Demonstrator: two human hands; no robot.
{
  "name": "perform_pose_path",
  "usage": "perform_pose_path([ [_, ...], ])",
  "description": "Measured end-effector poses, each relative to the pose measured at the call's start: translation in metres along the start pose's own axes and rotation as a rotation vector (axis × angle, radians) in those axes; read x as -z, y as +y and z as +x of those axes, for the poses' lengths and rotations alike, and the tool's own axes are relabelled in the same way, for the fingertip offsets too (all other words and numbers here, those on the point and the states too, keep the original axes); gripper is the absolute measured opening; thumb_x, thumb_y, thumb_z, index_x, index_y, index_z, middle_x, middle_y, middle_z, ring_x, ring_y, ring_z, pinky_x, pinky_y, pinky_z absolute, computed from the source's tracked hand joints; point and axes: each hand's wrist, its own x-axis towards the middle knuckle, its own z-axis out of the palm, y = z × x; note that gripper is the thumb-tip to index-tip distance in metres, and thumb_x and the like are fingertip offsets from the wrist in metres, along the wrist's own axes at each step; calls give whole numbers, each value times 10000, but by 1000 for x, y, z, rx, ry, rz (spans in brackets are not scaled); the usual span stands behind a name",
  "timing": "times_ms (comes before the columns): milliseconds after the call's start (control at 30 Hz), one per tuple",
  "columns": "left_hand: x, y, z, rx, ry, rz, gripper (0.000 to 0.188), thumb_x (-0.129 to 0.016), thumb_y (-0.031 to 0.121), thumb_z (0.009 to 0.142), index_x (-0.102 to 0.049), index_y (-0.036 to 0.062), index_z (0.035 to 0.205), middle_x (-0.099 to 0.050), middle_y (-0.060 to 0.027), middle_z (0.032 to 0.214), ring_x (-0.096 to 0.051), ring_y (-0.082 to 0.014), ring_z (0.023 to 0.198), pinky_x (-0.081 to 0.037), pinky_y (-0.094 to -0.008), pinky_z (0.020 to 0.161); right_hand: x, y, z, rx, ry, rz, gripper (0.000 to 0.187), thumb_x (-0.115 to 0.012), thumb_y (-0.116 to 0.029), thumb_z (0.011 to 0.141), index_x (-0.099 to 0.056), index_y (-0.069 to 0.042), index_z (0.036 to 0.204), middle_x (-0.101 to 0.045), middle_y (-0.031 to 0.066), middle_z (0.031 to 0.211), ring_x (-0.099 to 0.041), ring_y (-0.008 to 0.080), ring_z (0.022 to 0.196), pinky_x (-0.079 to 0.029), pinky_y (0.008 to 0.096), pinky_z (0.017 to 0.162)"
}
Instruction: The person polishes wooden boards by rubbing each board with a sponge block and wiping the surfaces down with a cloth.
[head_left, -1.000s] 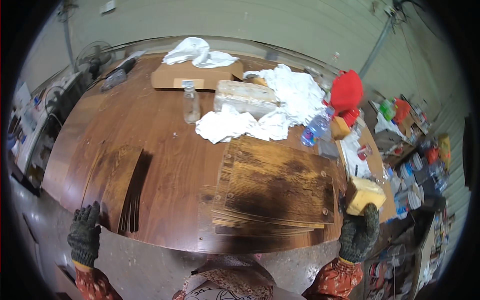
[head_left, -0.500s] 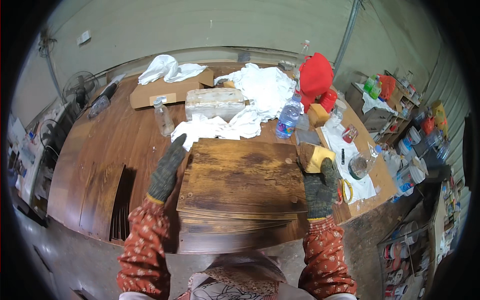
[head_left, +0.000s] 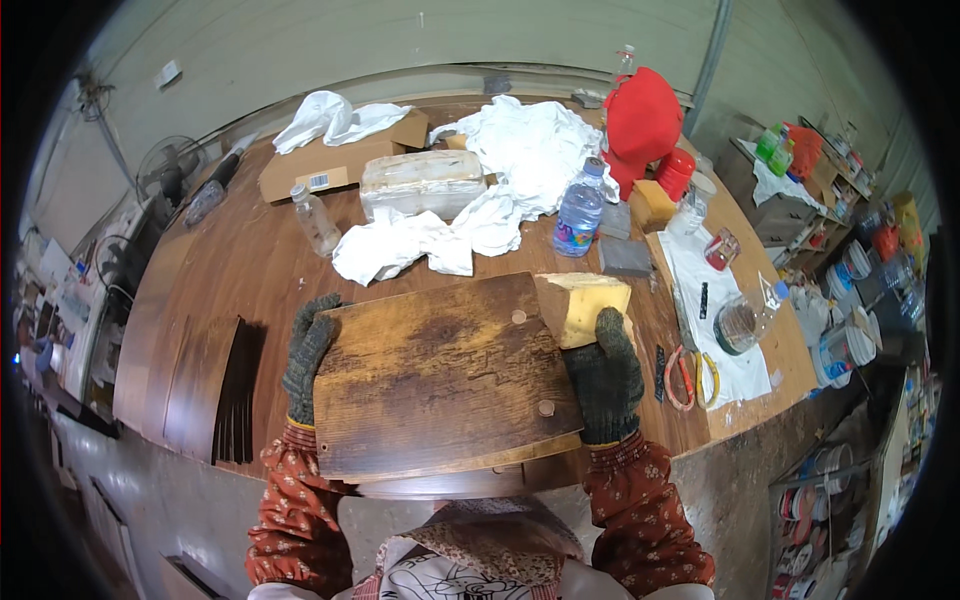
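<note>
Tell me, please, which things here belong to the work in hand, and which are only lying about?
Seemingly belonging: board, between left hand and right hand; yellow block, in right hand; likely boards at left.
Seemingly lying about: blue bottle, clear bottle, carton, white cloths.

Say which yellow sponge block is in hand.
The sponge block in the right hand, thumb against it; a similar block sits farther back, unheld, beside the red container.

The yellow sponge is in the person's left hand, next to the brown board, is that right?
Not quite: the head view shows the yellow sponge in the right hand, not the left hand. It is indeed next to the brown board.
</note>
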Motion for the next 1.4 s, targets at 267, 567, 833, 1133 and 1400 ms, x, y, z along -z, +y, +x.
perform_pose_path([
  [267, 22, 70, 40, 466, -72, 402, 445, -691, 223, 969, -578, 23, 1351, -635, -75, 1257, -570, -159, 1144, -479, -301, 983, 33, -56, 38, 97, -255, -325, 568, -681, -205, 911, -479, 20, 1392, -608, 118, 1259, -628, 221, 1118, -511, 340, 977],
  [567, -82, 76, 54, -114, -579, 1000, 377, -619, 211, 976, -603, 30, 1307, -598, -207, 1331, -594, -379, 1182, -457, -462, 1033, 19, -18, 89, 106, -342, -513, 675, -723, -21, 899, -389, -6, 1485, -536, 136, 1384, -556, 219, 1239, -491, 338, 1035],
  [833, -82, 67, 50, -40, -574, 1064, 352, -572, 222, 1001, -617, 21, 1287, -630, -206, 1278, -601, -384, 1159, -458, -465, 1021, 57, -69, -3, 173, -605, -742, 746, -822, -55, 785, -472, -40, 1443, -584, 138, 1356, -569, 255, 1251, -477, 399, 1051],
  [1133, -82, 64, 49, -148, -569, 1083, 409, -560, 325, 1000, -622, -7, 1231, -654, -225, 1177, -625, -393, 1056, -476, -480, 954, 49, -96, 15, 304, -733, -978, 715, -869, -136, 756, -537, -19, 1378, -622, 154, 1305, -630, 288, 1161, -508, 429, 1006],
  [1400, -80, 68, 50, -176, -665, 1152, 326, -530, 250, 1012, -630, 39, 1239, -605, -188, 1305, -590, -370, 1152, -461, -477, 991, 36, -74, 75, 522, -844, -1002, 708, -848, -121, 791, -500, -2, 1395, -605, 200, 1285, -640, 324, 1141, -532, 416, 971],
])
